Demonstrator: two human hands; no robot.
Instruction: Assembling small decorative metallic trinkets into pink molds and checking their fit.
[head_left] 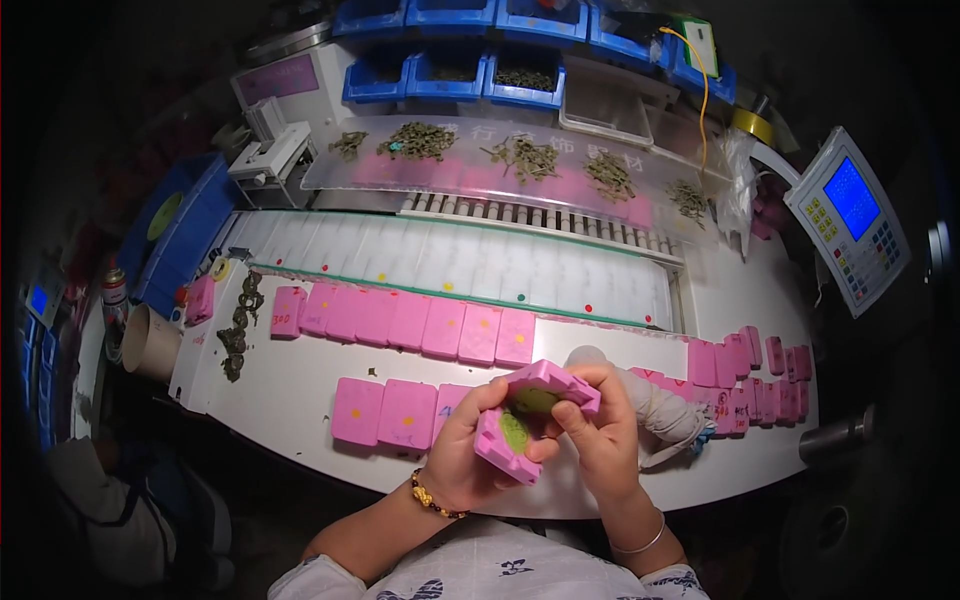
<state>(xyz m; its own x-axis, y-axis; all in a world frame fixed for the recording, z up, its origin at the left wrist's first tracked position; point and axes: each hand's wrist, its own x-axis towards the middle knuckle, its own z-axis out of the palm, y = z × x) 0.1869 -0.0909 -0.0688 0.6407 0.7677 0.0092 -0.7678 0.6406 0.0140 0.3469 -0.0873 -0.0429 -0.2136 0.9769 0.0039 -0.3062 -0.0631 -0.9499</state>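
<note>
My two hands hold a pink rubber mould (491, 433) parted like a book in front of me. Its inner faces show green around the middle. My left hand (455, 465) is closed around the lower-left part. The upper-right flap (560, 377) is gripped by my right hand (610, 440), with the thumb across its inner side. Just beyond and left of the hands, several closed pink mould blocks (358, 410) lie in a short row; the right end of that row is hidden by my left hand. A longer row of pink blocks (442, 328) lies farther back.
White sloped panels (440, 252) span the back, below a clear shelf (470, 172) with piles of small greenish pieces (525, 158). Blue bins (448, 78) stand above. A whitish cloth bundle (665, 415) and more pink blocks (735, 360) lie right, near a control panel (850, 220).
</note>
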